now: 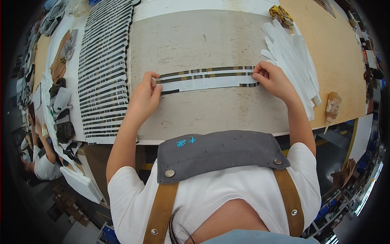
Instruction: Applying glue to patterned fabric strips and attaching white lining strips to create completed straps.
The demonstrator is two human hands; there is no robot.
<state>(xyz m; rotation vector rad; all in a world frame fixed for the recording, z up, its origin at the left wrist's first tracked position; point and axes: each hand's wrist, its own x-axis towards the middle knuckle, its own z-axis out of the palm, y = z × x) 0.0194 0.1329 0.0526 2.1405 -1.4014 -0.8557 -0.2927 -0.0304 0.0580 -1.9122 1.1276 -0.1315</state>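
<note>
A long strip point(209, 83), white with dark brown-and-grey checked bands, lies crosswise over the grey work board point(183, 44). My left hand point(145, 96) pinches its left end between thumb and fingers. At the opposite end, my right hand point(275, 79) has its thumb and fingertips closed on the upper corner. The strip seems to be made of overlapping layers; how many cannot be told. A dark edge shows beneath it near my left hand, and a short dark piece near my right.
Many similar banded strips point(105, 77) overlap in a tall column at left. Plain white strips point(290, 57) fan out at right, below a yellow-and-black cloth point(281, 15). A squeeze bottle point(333, 105) lies near the right edge. Another person point(45, 162) is at far left.
</note>
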